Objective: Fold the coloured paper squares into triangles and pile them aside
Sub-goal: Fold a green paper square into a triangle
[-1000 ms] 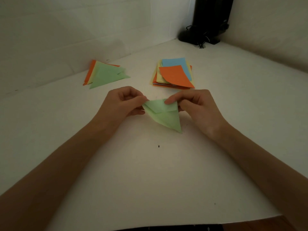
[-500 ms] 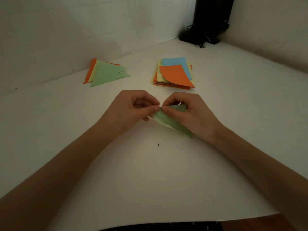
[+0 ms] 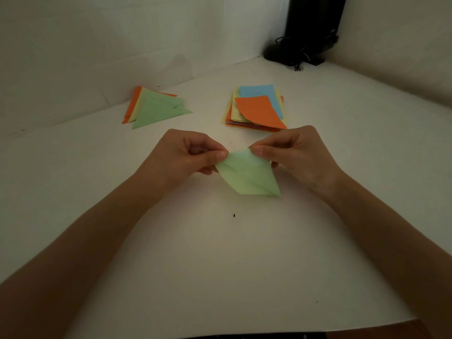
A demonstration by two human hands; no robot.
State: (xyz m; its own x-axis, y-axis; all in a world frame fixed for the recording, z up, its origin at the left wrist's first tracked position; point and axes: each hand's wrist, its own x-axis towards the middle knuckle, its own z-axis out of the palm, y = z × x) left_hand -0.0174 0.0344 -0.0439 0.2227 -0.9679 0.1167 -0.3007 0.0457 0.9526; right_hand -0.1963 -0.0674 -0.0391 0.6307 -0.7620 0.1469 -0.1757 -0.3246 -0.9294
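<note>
A light green paper (image 3: 248, 176), partly folded with creases showing, hangs between both hands just above the white table. My left hand (image 3: 186, 155) pinches its upper left corner between thumb and fingers. My right hand (image 3: 293, 152) pinches its top edge from the right. A pile of folded triangles (image 3: 156, 108), green on top over yellow and orange, lies at the back left. The stack of unfolded squares (image 3: 259, 108), orange and blue on top, sits behind the hands.
A black stand with cables (image 3: 305, 45) fills the far corner where the walls meet. The white table (image 3: 220, 253) ends at a front edge near the bottom of the view. A tiny dark speck (image 3: 234, 215) lies in front of the paper.
The hands drew apart and the green paper opened out from a narrow folded strip into a wider, creased shape held up between them.
</note>
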